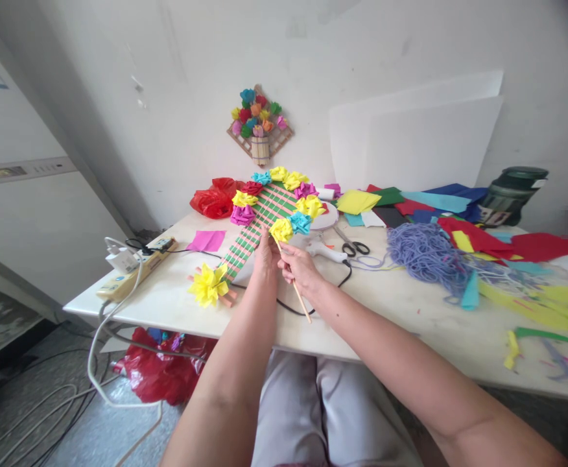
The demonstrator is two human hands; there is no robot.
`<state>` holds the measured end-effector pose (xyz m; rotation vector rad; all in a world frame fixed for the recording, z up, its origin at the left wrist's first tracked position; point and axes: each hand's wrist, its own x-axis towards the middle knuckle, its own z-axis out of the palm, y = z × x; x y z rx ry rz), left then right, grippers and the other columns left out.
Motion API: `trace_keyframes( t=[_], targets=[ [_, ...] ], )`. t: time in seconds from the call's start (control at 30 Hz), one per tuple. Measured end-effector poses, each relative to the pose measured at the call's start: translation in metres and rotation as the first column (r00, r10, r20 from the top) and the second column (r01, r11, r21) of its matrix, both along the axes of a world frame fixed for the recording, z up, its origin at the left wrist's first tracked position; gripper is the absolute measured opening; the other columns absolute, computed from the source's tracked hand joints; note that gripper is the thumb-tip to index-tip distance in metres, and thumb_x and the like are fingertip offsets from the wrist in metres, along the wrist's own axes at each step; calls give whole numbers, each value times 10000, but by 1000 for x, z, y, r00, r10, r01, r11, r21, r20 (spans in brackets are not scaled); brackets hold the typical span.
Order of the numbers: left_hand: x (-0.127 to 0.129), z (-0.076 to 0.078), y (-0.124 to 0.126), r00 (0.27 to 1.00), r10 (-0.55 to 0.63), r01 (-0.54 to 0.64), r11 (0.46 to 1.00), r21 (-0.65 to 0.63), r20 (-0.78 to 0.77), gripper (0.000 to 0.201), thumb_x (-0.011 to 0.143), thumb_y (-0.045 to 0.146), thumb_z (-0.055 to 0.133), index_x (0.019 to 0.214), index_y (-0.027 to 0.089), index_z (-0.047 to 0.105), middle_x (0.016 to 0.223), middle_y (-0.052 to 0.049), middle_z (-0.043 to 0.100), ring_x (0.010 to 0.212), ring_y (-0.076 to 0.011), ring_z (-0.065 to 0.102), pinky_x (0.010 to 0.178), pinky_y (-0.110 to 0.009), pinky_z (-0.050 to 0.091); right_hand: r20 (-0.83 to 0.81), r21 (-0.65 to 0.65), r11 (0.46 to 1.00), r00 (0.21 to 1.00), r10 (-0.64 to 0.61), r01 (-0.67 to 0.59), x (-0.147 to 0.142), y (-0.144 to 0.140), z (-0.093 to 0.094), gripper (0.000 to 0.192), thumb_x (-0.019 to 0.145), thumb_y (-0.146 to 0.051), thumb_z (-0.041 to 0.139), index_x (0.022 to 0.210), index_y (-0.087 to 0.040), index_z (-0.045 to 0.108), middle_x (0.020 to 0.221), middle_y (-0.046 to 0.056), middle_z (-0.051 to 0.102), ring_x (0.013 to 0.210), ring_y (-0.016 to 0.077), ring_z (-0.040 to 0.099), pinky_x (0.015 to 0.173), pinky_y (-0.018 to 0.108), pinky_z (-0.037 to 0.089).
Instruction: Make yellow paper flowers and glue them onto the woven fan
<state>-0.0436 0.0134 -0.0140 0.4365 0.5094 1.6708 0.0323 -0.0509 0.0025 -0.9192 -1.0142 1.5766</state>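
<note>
In the head view, a woven panel (264,217) of green strips and pale sticks slants over the table, edged with crepe-paper flowers in yellow, pink, red and blue. My left hand (265,256) is closed on its lower right edge, the fingers partly hidden. Pinched in my right hand (299,267) is a thin wooden stick (303,303), its upper end at a yellow paper flower (281,229). A larger yellow flower (209,284) sits at the panel's lower left end. Just right of my hands lies a white glue gun (327,251) with a black cord.
Black-handled scissors (356,248), purple yarn (423,256), coloured paper sheets (420,200) and a dark green jar (512,196) occupy the right side. A power strip (131,275) with cables stands at the left edge. A red bag (216,198) lies at the back.
</note>
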Motion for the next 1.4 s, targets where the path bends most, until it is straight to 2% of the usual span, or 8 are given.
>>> trace_keyframes(
  t=[0.23,0.43,0.53,0.73,0.97,1.03,1.2,1.4],
  targets=[
    [-4,-1,1,999,-28,27,999,-20,-18,261,776,413,654,835,159,635,746,-60,686,860,-230,673,773,-313,514,-40,-32,991,991,129,-130,11,1,6,457,837,-150,438,1293,-154,453,489,-115,398,306,24,236,339,144,198],
    [-4,4,-1,1000,-23,24,999,-30,6,78,806,200,583,771,151,632,615,-22,641,644,-153,644,654,-248,488,-114,-16,975,969,218,-221,19,8,4,321,836,-126,416,1143,-163,504,500,-115,388,314,24,198,344,143,186],
    [-5,5,-1,1000,-28,28,999,-16,-4,83,768,126,576,695,153,604,589,-9,621,590,-128,618,646,-233,472,-114,-9,972,966,234,-236,21,9,3,298,835,-128,415,1117,-167,505,505,-115,392,314,23,199,346,140,190],
    [-7,2,-1,997,-56,55,998,-21,-59,57,734,129,569,697,154,604,537,-2,599,546,-137,601,639,-257,485,-86,4,984,981,176,-176,21,6,2,278,825,-136,428,1095,-167,485,499,-109,447,303,27,235,336,144,203],
    [-4,3,-1,999,-39,40,999,27,-35,74,717,123,569,676,131,631,575,-16,623,608,-143,626,672,-247,479,37,54,996,997,72,-74,17,3,3,25,813,-165,465,831,-165,483,463,-85,493,283,27,290,305,151,197],
    [-3,4,-1,999,-29,29,999,37,-22,87,706,112,567,639,134,619,581,-18,625,625,-141,629,696,-247,471,126,71,997,992,8,-17,15,4,2,64,825,-192,475,766,-168,481,454,-74,501,284,35,323,298,158,220],
    [-2,5,0,1000,15,-15,999,39,5,93,676,87,571,602,141,590,564,-6,607,573,-123,601,663,-241,443,403,157,981,900,-168,113,11,10,-6,195,833,-253,499,652,-182,488,456,-67,493,305,54,378,318,173,281],
    [-3,3,2,998,52,-52,998,39,22,149,673,115,573,542,159,517,468,28,514,472,-97,522,590,-231,423,666,374,924,670,-328,80,12,18,-12,273,842,-264,486,597,-171,563,490,-27,530,428,81,468,480,201,373]
  ],
)
